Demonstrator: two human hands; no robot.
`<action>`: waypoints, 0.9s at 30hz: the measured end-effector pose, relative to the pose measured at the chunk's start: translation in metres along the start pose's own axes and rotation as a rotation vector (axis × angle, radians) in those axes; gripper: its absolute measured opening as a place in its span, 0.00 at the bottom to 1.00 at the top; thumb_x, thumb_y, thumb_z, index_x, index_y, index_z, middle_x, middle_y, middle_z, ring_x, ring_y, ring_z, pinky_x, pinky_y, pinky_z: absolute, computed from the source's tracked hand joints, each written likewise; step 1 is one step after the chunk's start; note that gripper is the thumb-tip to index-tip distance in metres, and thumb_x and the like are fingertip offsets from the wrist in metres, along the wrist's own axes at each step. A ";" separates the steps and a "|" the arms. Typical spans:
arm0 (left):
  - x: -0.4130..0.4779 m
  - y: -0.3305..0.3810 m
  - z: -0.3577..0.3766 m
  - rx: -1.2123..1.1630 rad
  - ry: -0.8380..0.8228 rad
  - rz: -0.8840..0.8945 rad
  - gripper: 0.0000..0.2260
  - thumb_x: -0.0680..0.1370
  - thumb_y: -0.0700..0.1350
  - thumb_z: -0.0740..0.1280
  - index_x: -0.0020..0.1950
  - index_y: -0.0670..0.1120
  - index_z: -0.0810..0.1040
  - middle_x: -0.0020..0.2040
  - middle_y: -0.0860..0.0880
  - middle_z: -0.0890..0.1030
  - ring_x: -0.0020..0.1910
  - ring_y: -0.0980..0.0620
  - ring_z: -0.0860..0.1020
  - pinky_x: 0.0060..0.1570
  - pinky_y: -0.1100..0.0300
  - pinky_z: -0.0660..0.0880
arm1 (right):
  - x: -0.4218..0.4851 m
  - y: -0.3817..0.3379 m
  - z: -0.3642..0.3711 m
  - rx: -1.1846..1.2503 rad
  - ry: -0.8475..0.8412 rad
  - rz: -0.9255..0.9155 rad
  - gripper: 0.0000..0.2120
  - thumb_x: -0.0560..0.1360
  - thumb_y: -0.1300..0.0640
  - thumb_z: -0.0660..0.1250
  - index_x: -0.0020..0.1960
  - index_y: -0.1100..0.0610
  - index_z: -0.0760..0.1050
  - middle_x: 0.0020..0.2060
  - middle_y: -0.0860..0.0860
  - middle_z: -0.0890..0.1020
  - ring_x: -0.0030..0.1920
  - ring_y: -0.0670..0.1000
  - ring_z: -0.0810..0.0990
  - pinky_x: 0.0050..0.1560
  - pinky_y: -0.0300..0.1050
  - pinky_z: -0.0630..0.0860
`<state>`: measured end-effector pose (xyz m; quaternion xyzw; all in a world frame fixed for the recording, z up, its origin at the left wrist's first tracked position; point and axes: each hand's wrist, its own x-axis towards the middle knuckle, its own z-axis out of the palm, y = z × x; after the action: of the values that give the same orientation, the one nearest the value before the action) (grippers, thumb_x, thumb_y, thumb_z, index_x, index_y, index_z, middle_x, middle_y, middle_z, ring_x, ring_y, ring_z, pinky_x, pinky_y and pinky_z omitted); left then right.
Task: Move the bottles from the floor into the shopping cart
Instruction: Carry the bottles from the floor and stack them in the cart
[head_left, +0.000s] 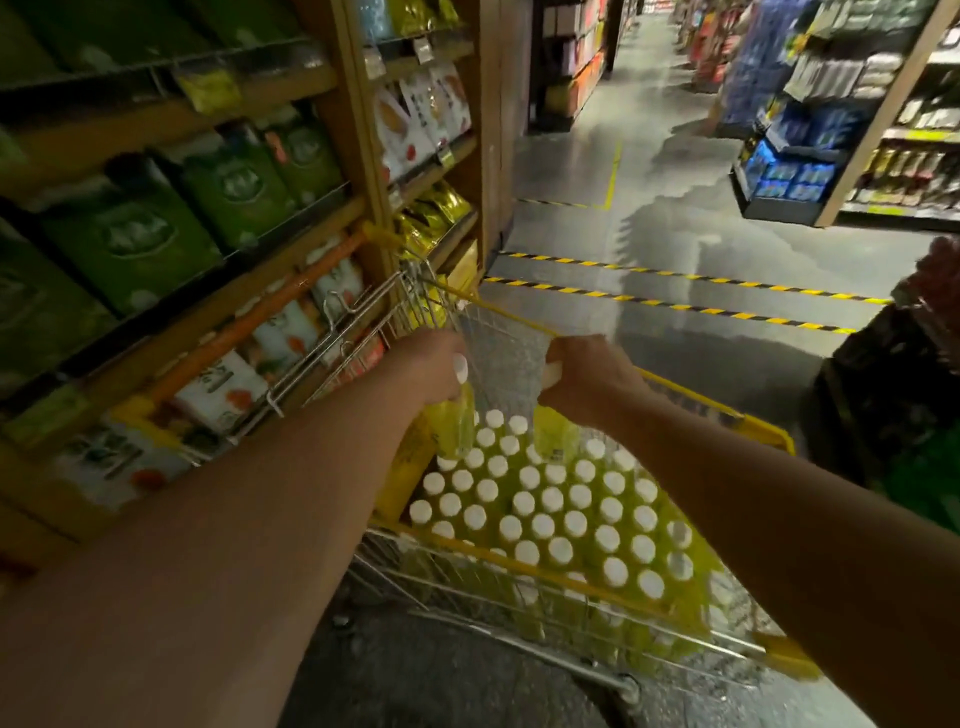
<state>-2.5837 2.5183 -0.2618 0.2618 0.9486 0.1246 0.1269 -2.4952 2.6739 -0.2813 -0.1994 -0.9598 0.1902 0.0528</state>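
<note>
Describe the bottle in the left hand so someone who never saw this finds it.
Find the yellow-rimmed shopping cart packed with upright white-capped bottles. Over its far-left part the left hand grips one raised bottle by the top. Unlike the packed rows, which show mostly caps, its yellow-green body hangs exposed; the second bottle, in the right hand, hangs further right.

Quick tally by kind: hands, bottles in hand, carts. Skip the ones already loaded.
Hands: 2, left hand and right hand
Bottles held: 2, left bottle and right bottle
Shopping cart: 1
Total: 5
</note>
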 end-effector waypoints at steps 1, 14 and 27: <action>0.015 -0.006 0.001 -0.005 0.001 -0.013 0.26 0.72 0.41 0.74 0.69 0.46 0.72 0.69 0.42 0.70 0.64 0.42 0.72 0.57 0.54 0.72 | 0.016 -0.001 0.007 0.000 -0.010 -0.014 0.18 0.68 0.59 0.72 0.58 0.53 0.77 0.54 0.55 0.80 0.54 0.58 0.79 0.47 0.46 0.76; 0.222 -0.090 0.064 0.011 -0.128 0.041 0.23 0.75 0.40 0.71 0.69 0.46 0.73 0.67 0.42 0.72 0.65 0.42 0.72 0.61 0.53 0.70 | 0.190 -0.013 0.137 -0.008 -0.155 0.072 0.16 0.70 0.63 0.69 0.57 0.54 0.79 0.51 0.56 0.82 0.48 0.56 0.82 0.45 0.46 0.77; 0.323 -0.126 0.141 0.099 -0.279 0.156 0.26 0.77 0.37 0.68 0.73 0.48 0.68 0.73 0.42 0.65 0.68 0.40 0.68 0.64 0.50 0.69 | 0.271 0.007 0.216 -0.015 -0.222 0.188 0.14 0.72 0.64 0.69 0.57 0.56 0.80 0.52 0.55 0.83 0.50 0.54 0.81 0.45 0.39 0.73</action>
<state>-2.8677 2.6081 -0.4889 0.3553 0.9036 0.0497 0.2341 -2.7789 2.7144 -0.4759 -0.2664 -0.9383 0.2081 -0.0734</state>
